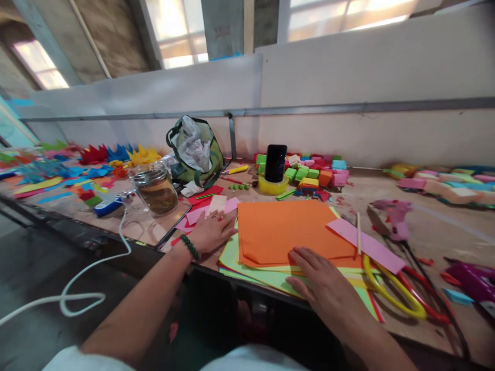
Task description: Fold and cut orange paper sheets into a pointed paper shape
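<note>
resting flat, nothing gripped: right hand (319, 273) at near edge of orange paper (286, 226), left hand (212, 231) on pink scraps (232, 204). colored blocks (302, 173) piled behind look done; orange paper, front-center, looks uncut.

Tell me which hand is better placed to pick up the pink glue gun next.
Right, probably. The right hand, fingertips over the orange sheet, is nearer the pink glue gun; the left hand lies past the sheet's left side, over pink paper.
</note>
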A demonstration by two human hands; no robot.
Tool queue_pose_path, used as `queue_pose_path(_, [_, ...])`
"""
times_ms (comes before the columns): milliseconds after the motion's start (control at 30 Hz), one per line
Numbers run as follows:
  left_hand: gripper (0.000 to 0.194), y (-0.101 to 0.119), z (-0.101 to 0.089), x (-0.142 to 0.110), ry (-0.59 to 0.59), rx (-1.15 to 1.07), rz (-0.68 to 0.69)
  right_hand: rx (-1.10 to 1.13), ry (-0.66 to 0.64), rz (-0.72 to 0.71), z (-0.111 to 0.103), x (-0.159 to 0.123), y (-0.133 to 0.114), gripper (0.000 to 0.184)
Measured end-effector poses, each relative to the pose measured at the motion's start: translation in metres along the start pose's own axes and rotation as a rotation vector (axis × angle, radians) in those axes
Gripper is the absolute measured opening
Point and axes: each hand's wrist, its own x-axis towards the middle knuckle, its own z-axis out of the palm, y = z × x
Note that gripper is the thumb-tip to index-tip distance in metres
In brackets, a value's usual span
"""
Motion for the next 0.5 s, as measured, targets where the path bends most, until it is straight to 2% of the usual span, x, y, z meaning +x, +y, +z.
queue_pose_path(100, [0.038,-0.001,-0.009,0.000,0.057,0.024,-0.021,0.015,0.018,0.037,-0.004,0.006,-0.004,0.041])
queue_pose_path(167, [0.036,0.008,-0.017,-0.008,0.060,-0.022,0.064,0.036,0.024,0.025,-0.006,0.012,-0.011,0.042])
queue_pose_path(233, [0.034,0.022,-0.021,-0.019,0.033,-0.148,0.224,0.062,0.028,-0.015,-0.009,0.021,-0.022,0.042])
queue_pose_path(300, [0.026,0.036,-0.020,-0.029,0.028,-0.256,0.290,0.088,0.007,-0.039,-0.011,0.030,-0.036,0.035])
queue_pose_path(400, [0.017,0.049,-0.011,-0.036,0.049,-0.335,0.251,0.115,-0.044,-0.033,-0.009,0.041,-0.054,0.014])
queue_pose_path(500, [0.014,0.055,-0.005,-0.037,0.065,-0.386,0.247,0.141,-0.046,-0.048,-0.002,0.045,-0.062,0.013])
